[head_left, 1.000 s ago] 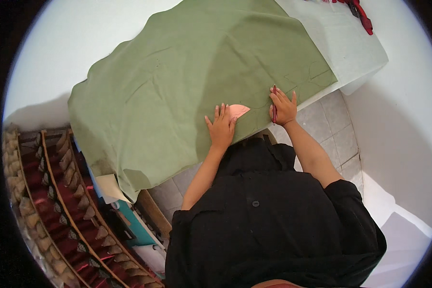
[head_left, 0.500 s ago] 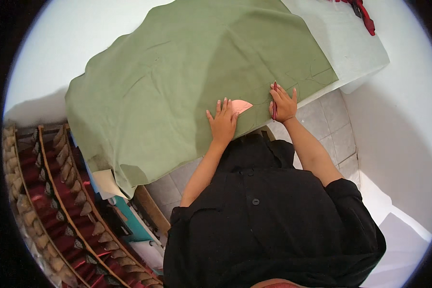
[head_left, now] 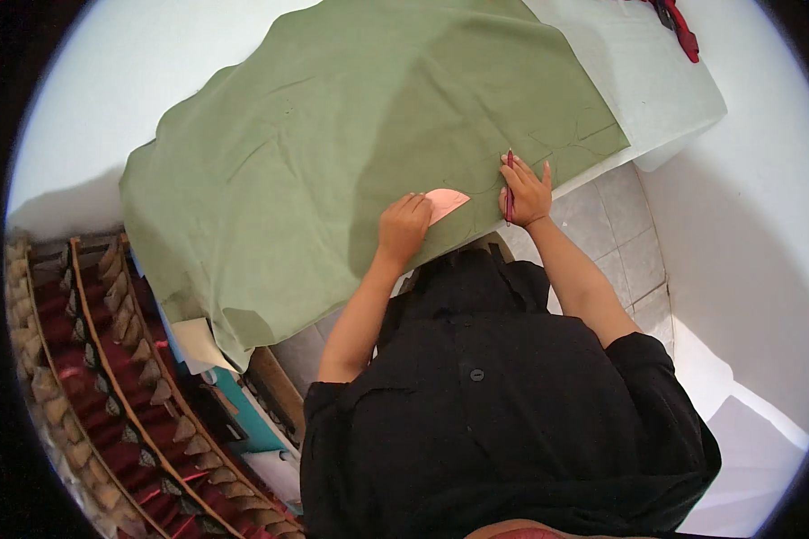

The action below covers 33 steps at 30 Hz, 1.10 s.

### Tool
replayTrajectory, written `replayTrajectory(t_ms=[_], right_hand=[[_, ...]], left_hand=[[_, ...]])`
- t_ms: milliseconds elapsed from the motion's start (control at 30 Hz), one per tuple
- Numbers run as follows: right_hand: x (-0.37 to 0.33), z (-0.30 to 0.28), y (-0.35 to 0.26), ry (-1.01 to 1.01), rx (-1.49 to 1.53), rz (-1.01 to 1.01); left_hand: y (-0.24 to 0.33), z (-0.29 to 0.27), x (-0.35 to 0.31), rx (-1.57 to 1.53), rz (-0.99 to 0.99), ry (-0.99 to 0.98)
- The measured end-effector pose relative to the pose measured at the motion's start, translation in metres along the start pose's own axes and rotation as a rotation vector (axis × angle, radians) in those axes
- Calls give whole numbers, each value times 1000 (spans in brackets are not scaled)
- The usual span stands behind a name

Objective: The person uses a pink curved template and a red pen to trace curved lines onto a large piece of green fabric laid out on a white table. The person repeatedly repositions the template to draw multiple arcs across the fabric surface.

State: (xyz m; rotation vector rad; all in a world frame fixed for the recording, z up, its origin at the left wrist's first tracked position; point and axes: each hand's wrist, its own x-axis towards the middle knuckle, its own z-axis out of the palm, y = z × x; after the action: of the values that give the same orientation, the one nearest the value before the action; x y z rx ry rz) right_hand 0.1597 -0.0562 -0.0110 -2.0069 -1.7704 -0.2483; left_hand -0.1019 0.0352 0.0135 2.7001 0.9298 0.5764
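Green fabric (head_left: 270, 180) lies spread over the table, with thin drawn lines near its right end. On its near edge rests a small pink pattern piece (head_left: 447, 203) with a curved side. My left hand (head_left: 404, 226) has its fingers closed on the left end of that piece. To the right, my right hand (head_left: 528, 192) rests on the fabric and holds a dark red pen (head_left: 510, 193) upright along its fingers, between thumb and palm. The pen's tip points toward the far side of the table.
The pale table top (head_left: 665, 99) shows past the fabric's right end, with a red and black item (head_left: 683, 36) at its far corner. A red garment with gold and black trim (head_left: 99, 386) hangs at left. A teal box (head_left: 243, 409) stands below the fabric's left corner.
My left hand has gone from lying flat with spread fingers to gripping the pink piece's left end. The right hand has stayed nearly in place with the pen.
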Motion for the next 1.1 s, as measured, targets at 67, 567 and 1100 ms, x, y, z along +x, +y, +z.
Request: replayTrajectory(t_ms=[67, 567, 1100], right_hand=[[0, -1, -1, -12, -4, 13], [-1, 1, 1, 17, -4, 6], [0, 0, -1, 24, -1, 14]], left_hand=[[1, -15, 6, 53, 123, -1], [-22, -40, 47, -66, -141, -341], [-4, -32, 27, -68, -249, -140]])
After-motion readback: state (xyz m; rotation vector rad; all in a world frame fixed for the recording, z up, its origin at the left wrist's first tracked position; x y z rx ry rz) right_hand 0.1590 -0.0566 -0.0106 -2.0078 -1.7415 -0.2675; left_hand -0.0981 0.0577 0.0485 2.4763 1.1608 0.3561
